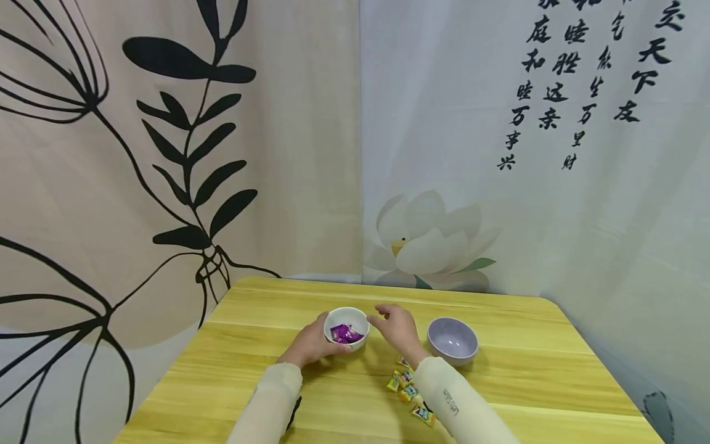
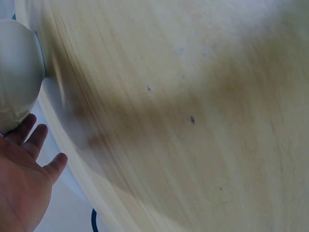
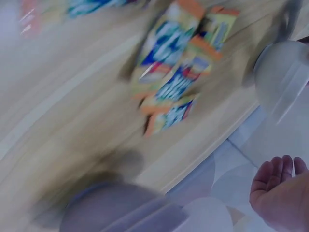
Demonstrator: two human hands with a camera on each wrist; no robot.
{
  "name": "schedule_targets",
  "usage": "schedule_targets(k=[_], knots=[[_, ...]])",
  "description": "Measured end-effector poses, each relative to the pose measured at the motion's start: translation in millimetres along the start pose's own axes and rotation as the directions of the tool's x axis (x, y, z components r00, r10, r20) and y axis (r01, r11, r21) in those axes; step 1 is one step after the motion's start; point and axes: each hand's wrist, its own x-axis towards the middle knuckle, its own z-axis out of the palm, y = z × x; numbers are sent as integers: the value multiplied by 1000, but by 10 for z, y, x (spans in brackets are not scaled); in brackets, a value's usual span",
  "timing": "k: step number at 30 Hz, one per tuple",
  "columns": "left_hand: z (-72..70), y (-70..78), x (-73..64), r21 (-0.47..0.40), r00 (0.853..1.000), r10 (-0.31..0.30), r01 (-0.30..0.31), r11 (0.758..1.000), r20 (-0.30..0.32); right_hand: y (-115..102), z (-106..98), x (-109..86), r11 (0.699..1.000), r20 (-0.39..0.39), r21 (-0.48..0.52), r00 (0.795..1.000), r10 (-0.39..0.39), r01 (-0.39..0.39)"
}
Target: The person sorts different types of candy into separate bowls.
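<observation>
In the head view my left hand grips a small white bowl, its thumb along the near side. Purple-wrapped candies lie inside. The left wrist view catches my fingers against the side of the white bowl. My right hand hovers just right of that bowl's rim, fingers loosely bent, with nothing visible in them. Below the right forearm, several yellow-wrapped candies are scattered on the table; they look blurred in the right wrist view.
A lavender bowl stands to the right of my right hand. The wooden table ends at a patterned curtain behind it. A second patterned cloth with writing hangs at the right.
</observation>
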Motion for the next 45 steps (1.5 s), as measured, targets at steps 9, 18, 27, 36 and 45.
schedule_targets(k=[9,18,27,36,45], knots=[[-9,33,-15,-1,1000,-3,3,1000,-6,237,-444,-103,997,-25,42,997,73,-71],[-2,19,-5,5,1000,2,-2,1000,-8,645,-912,-222,993,-35,-35,994,108,-109],[2,10,2,16,1000,1,-1,1000,-11,1136,-1336,-355,987,-22,-83,990,139,-140],[-4,19,4,9,1000,3,-3,1000,-10,1473,-1461,-551,984,83,-62,981,175,-170],[-2,24,6,22,1000,0,0,1000,-4,1587,-1313,-595,992,146,-22,982,123,-121]])
